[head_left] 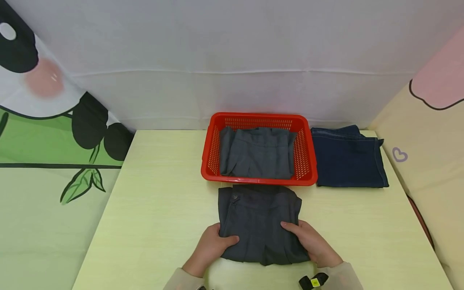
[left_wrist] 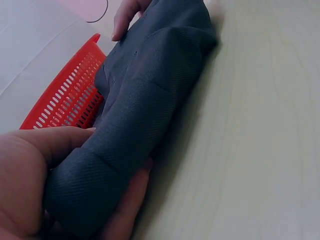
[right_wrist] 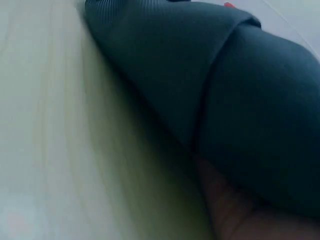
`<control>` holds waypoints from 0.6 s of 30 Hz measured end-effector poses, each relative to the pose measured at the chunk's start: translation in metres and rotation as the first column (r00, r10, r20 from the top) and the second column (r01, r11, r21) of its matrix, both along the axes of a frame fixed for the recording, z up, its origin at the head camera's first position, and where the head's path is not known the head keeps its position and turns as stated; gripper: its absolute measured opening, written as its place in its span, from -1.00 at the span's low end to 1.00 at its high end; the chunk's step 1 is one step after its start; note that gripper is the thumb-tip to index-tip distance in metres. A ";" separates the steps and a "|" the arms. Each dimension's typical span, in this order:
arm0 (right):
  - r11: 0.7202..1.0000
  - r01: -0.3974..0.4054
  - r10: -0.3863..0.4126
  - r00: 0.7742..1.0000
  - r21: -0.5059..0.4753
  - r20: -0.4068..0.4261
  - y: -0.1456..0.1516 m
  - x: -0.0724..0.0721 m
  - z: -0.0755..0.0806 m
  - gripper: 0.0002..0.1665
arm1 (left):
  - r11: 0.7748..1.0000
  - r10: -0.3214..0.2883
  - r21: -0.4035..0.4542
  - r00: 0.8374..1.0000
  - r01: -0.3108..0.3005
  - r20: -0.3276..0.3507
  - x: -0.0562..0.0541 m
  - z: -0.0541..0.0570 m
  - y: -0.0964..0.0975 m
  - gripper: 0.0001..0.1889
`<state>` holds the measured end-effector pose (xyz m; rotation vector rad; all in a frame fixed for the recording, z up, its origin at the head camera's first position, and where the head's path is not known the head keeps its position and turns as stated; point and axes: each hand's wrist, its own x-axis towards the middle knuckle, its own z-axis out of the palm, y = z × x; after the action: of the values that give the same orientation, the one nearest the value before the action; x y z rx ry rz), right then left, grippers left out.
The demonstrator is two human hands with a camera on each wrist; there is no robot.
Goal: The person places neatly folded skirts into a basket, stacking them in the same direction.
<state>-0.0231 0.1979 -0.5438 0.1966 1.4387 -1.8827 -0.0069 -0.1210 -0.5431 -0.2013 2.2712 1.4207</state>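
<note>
Desk (head_left: 163, 193): pale yellow
Back wall (head_left: 181, 44): white, creased
Left wall (head_left: 47, 141): green, cartoon pictures
Left hand (head_left: 213, 243): grips gray cloth (head_left: 259, 225)
Right hand (head_left: 312, 241): grips it too
Gray cloth: over desk, near red basket (head_left: 261, 117)

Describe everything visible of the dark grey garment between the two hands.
The dark grey garment is folded into a thick, roughly rectangular bundle. The cloth looks woven, with a fine diagonal texture, a button near the far left corner and creases toward the near edge. It lies just in front of the red basket. The left hand and right hand grip its sides, thumbs on top. Whether it is fully lifted is unclear.
</note>
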 end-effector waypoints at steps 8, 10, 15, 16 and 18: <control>0.998 -0.060 0.058 0.996 -0.027 -0.062 0.000 -0.005 -0.014 -0.21 | 1.000 0.009 0.007 1.000 -0.009 0.010 0.000 0.004 -0.002 -0.50; 0.998 -0.068 0.066 0.995 -0.013 -0.074 0.001 -0.007 -0.015 -0.22 | 1.000 0.006 0.012 1.000 -0.006 0.007 0.000 0.005 -0.002 -0.51; 0.997 -0.050 0.054 0.995 0.053 -0.084 0.002 -0.007 -0.013 -0.21 | 0.999 -0.003 0.039 1.000 0.003 -0.002 -0.001 0.004 0.000 -0.52; 0.997 -0.043 0.048 0.995 0.062 -0.082 0.001 -0.007 -0.012 -0.21 | 0.999 -0.003 0.045 1.000 0.003 0.001 0.000 0.004 0.000 -0.52; 0.996 -0.031 0.037 0.996 0.078 -0.075 -0.001 -0.005 -0.011 -0.20 | 0.998 -0.007 0.059 1.000 0.006 0.010 0.000 0.003 -0.001 -0.50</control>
<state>-0.0281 0.1969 -0.5544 0.1369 1.5582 -1.8260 -0.0065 -0.1224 -0.5403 -0.1817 2.2166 1.4786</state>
